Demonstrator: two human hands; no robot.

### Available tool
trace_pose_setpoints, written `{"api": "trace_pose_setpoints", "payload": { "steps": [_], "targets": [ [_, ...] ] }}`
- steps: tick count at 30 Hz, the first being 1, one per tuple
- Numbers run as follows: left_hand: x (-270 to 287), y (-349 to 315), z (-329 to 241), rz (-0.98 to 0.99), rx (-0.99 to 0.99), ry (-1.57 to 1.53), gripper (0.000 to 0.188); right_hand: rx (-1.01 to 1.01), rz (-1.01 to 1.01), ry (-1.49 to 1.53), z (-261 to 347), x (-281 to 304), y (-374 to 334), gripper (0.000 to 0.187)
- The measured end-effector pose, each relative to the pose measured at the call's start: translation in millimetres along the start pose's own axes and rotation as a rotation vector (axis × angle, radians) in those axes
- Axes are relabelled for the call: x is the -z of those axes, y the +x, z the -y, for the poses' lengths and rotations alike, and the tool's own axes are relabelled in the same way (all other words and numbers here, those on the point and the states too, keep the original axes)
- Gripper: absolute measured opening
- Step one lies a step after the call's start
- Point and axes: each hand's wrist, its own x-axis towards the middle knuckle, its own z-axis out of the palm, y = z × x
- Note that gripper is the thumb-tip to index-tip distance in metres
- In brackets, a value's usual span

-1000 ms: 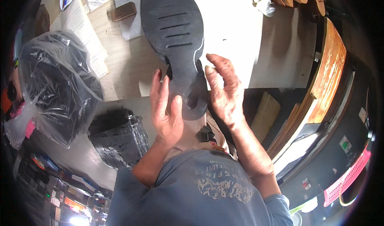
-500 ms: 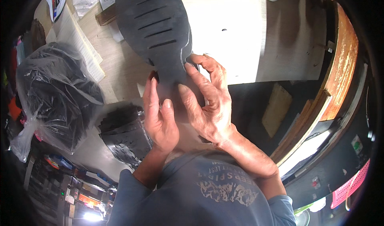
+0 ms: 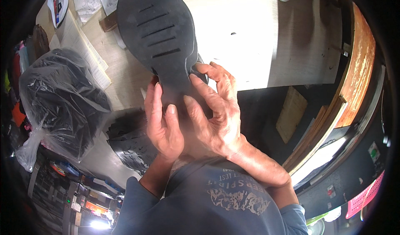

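Note:
A black shoe sole (image 3: 160, 29) extends away from me over the table, its broad end at the top of the view. Several short grooves cross that broad part. At its narrow waist my left hand (image 3: 164, 129) holds the left edge, fingers along the side and thumb on the top face. My right hand (image 3: 218, 110) grips the opposite edge, with thumb and fingers bent over it. The end of the sole closest to me lies between my palms, partly hidden and blurred. Another dark curved edge shows beside my right fingertips, and I cannot make out what it belongs to.
A clear plastic bag (image 3: 62, 104) full of black pieces lies on the left. Close to my left forearm is a pile of thin black pieces (image 3: 131, 149). Papers (image 3: 79, 47) and a pen holder (image 3: 57, 6) occupy the far left. Wooden boards (image 3: 356, 68) border the right side.
The shoe sole has shifted slightly left and toward me, with both hands still on it. My hands have come a little closer to my body.

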Motion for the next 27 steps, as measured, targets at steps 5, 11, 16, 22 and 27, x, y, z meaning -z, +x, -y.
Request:
{"api": "trace_pose_setpoints", "payload": {
  "steps": [5, 11, 16, 22, 27],
  "targets": [
    [1.8, -1.4, 0.8, -0.017, 0.037, -0.063, 0.046, 0.081, -0.035, -0.032, 5.0, -0.7, 1.1, 0.042],
    [5.0, -8.0, 4.2, -0.044, 0.157, -0.154, 0.044, 0.250, -0.086, -0.164, 12.8, -1.8, 3.9, 0.053],
    [5.6, -11.8, 0.3, -0.084, 0.194, -0.243, 0.043, 0.271, -0.061, -0.096, 17.4, -0.3, 4.5, 0.057],
    [5.5, -1.1, -4.5, -0.043, 0.190, -0.194, 0.044, 0.184, 0.008, -0.130, 16.7, -1.6, 0.5, 0.061],
    [3.8, 5.6, -8.8, -0.042, 0.162, -0.248, 0.041, 0.171, -0.011, -0.138, 18.9, -11.0, -7.4, 0.066]
  ]
}}
